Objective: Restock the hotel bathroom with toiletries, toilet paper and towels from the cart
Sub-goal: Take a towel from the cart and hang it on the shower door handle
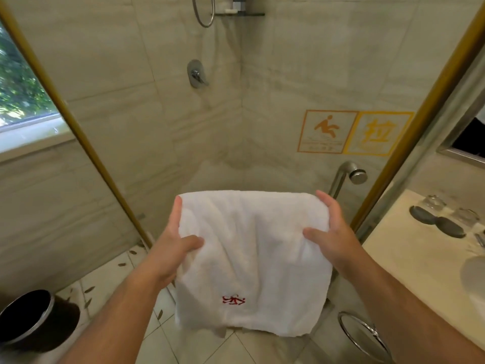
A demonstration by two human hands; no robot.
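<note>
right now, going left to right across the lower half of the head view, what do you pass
black waste bin → left hand → white towel, gripped at its edges by both hands → right hand → glasses on the vanity counter

Valve [196, 74] on wall, well above left fingers [176, 211]. Hose [203, 11] and shelf [237, 13] higher still, at top edge. Two orange stickers [328, 131] on glass, above right fingers [328, 203]; steel handle [349, 174] just beside them. Counter [409, 253] right of right fingers: glasses [434, 203], dark discs [422, 214]. Ring [363, 334] well below. Black bin [26, 319] well below-left of left fingers; window [23, 95] above-left.
</note>
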